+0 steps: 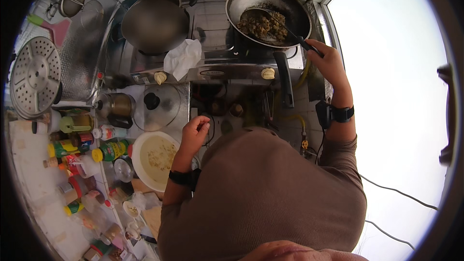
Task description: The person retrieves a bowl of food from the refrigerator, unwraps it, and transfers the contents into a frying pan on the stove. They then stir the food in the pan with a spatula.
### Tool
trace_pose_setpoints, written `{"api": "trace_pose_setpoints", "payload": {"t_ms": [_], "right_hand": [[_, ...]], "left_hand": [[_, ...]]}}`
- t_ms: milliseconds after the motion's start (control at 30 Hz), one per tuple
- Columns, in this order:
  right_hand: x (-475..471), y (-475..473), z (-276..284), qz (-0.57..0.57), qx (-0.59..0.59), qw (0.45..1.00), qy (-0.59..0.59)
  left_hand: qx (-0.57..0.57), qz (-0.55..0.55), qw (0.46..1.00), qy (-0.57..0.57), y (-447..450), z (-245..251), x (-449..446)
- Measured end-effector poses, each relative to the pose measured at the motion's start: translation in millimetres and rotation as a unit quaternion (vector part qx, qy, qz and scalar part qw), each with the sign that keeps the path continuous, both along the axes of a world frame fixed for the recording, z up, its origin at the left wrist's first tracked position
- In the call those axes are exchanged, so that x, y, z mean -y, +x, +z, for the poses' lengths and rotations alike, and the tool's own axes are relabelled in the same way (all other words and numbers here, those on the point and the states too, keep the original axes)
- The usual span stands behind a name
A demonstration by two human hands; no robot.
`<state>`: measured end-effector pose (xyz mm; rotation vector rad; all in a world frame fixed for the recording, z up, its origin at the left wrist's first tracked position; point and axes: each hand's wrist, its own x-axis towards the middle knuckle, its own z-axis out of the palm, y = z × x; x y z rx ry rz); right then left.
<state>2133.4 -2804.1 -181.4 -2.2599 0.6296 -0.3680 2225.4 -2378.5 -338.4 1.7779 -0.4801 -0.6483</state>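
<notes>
My right hand (327, 58) grips the dark handle of a metal cooking ladle (282, 24) at the right side of the stove. The ladle's bowl rests in chopped brownish food (266, 27) inside a dark wok (290, 4), which stands on the right burner with its black handle pointing towards me. My left hand (195, 134) hangs in front of the counter's edge with its fingers curled, and nothing shows in it. Left of that hand stands a white basin (145, 138) holding cloudy liquid with pale bits in it.
A second pan (156, 25) sits on the left burner, beside crumpled white paper (183, 58). A glass lid (168, 107), a glass kettle (117, 105) and several bottles and jars (110, 150) crowd the left counter. A perforated steamer plate (36, 74) leans at the far left. A bright window (388, 79) is on the right.
</notes>
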Motion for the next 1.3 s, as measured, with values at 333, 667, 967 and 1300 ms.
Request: {"api": "trace_pose_setpoints", "payload": {"t_ms": [333, 667, 967, 1300], "right_hand": [[-41, -33, 18, 0.003, -0.077, 0.983, -0.169], [23, 8, -49, -0.072, 0.041, 0.971, -0.222], [-17, -32, -14, -0.065, 0.023, 0.996, -0.051], [-43, -41, 3, -0.026, -0.11, 0.972, -0.205]], "left_hand": [[-0.01, -0.018, 1.0, 0.005, 8, -8, 15], [0.0, -0.04, 0.999, -0.007, 10, -7, 17], [-0.006, -0.033, 0.999, 0.001, 8, -11, 14], [0.006, -0.037, 0.999, -0.008, 7, -11, 21]]}}
